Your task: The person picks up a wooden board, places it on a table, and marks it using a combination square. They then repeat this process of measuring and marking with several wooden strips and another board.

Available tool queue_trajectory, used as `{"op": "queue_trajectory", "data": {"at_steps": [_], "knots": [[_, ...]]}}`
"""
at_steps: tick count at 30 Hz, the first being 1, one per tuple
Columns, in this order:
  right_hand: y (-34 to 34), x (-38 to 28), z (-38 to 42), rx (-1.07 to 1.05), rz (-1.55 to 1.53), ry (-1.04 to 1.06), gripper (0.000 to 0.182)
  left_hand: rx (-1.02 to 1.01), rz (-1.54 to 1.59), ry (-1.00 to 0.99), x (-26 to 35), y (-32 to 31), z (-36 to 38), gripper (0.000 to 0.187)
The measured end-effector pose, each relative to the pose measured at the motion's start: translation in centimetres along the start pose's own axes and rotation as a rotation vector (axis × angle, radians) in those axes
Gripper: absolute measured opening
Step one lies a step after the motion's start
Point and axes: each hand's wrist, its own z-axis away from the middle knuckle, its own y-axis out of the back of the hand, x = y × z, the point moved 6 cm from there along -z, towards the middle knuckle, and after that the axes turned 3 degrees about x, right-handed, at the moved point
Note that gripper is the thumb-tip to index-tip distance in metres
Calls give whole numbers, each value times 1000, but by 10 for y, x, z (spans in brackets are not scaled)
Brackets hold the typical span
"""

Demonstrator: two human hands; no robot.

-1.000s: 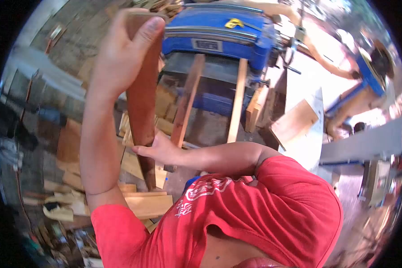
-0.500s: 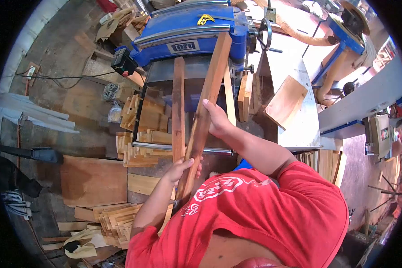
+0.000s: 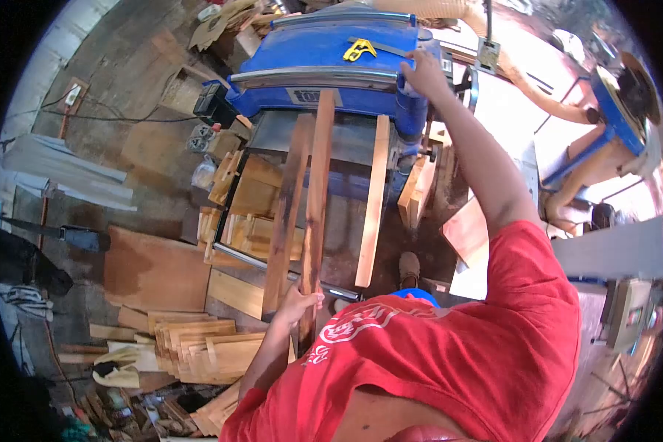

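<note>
While your left hand (image 3: pixel 300 300) grips the plank (image 3: pixel 316 199), its far end hides inside the planer (image 3: pixel 331 55)
Lengthwise it points into the machine; your right hand (image 3: pixel 422 72) rests on the housing, grip unclear

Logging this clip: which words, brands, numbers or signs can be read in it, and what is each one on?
Nameplate on the front of the blue machine: there is lettering, but a plank covers part of it and the rest is too blurred to read.
White print on the red shirt: curved, upside down to the camera, not legible.
Nothing else readable shows.
</note>
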Motion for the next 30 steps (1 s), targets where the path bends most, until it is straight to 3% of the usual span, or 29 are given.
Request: {"op": "queue_trajectory", "data": {"at_steps": [1, 3, 4, 6, 9, 11, 14, 15, 16, 18, 20, 21, 23, 25, 26, 27, 29, 30], "knots": [[-12, 16, -26, -12, -21, 10, 37, 25, 8, 1, -6, 0, -2, 34], [-50, 53, -65, -308, 236, -126, 43, -103, 65, 37, -15, -11, -2, 42], [-60, 63, -78, -318, 216, -112, 43, -113, 191, 78, 1, -31, 11, 48], [-91, 79, -85, -628, 284, -125, 50, -86, 264, 72, 3, -45, 16, 49], [-109, 87, -86, -662, 410, -59, 55, 21, 300, 153, -11, -49, 21, 55], [-126, 103, -92, -632, 382, -80, 55, 34, 122, 81, -34, -33, 11, 59], [-143, 122, -104, -619, 253, -121, 53, 95, 128, 88, -39, -39, 17, 66], [-153, 123, -114, -552, 244, 0, 49, 115, 119, 62, -37, -37, 17, 69], [-138, 108, -111, -485, 239, 116, 45, 105, 112, 68, -32, -39, 19, 69], [-90, 75, -108, -420, 216, 105, 41, -92, 243, -21, -15, -51, 21, 74], [-94, 103, -130, -322, 282, 75, 42, -101, 270, 2, -9, -50, 28, 74], [-64, 97, -116, -318, 309, 47, 42, -90, 302, 5, -8, -46, 28, 74], [45, 42, -81, -69, -151, -45, 43, -166, 223, -39, -8, -40, 23, 68], [118, 26, -25, -11, -78, -110, 46, -239, 306, -38, -16, -33, 24, 58], [144, 32, 6, 202, -66, 39, 29, -254, 310, 7, -23, -28, 22, 55], [167, 41, 49, -34, -59, -104, 45, -309, 292, 45, -29, -26, 22, 55], [217, 30, 162, 27, -170, -250, 42, -376, 276, 61, -37, -26, 15, 55], [238, 26, 221, -95, -141, -417, 40, -436, 203, 77, -44, -27, 13, 58]]}}
